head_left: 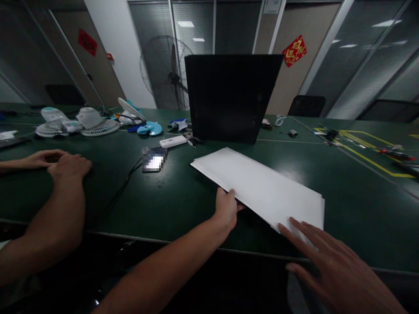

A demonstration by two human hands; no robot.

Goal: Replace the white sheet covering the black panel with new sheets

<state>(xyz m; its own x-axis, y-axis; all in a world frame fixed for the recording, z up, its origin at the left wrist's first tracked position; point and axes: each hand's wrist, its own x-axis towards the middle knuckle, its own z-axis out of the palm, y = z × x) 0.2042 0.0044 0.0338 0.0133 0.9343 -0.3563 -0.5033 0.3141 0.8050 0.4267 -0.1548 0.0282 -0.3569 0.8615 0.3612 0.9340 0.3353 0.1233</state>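
The left hand [226,209] pinches the white sheets [258,185] along their near long edge, thumb on top; the right hand [330,257], fingers spread, reaches their near right end. They slant between the front edge [147,239] and black panel [232,98], green tabletop [355,209] showing to both sides.

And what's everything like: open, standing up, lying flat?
White sheets: stacked, edges uneven
Left hand: gripping the sheets' near edge
Right hand: open, fingertips at the sheets' corner
Black panel: upright
Phone-like device: lying flat, bright patch, details blurred
Tall fan: upright; spinning, can't tell
Other person's hands: together on the table
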